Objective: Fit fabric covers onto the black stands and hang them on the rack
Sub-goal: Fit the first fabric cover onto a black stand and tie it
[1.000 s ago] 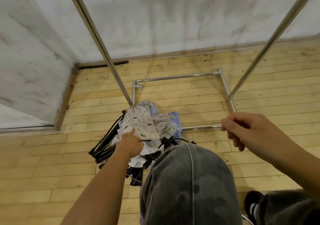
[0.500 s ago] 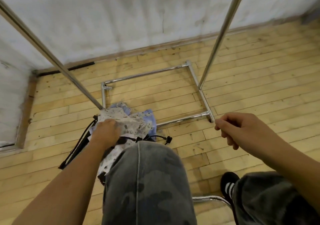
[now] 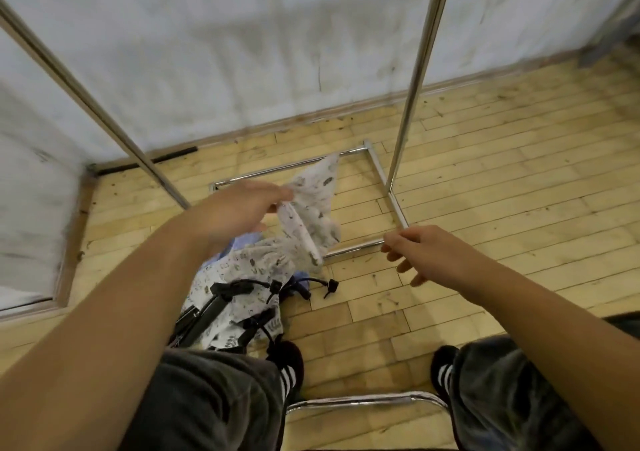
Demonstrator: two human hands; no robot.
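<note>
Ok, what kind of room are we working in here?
Probably a bare workroom or studio corner: scuffed white wall, worn wooden plank floor, and a chrome garment rack with fabric covers and black stands heaped beside it.

Looks like a bare back room or storeroom. Shows scuffed white wall (image 3: 242, 52), worn plank floor (image 3: 519, 180), chrome garment rack (image 3: 412, 79).
</note>
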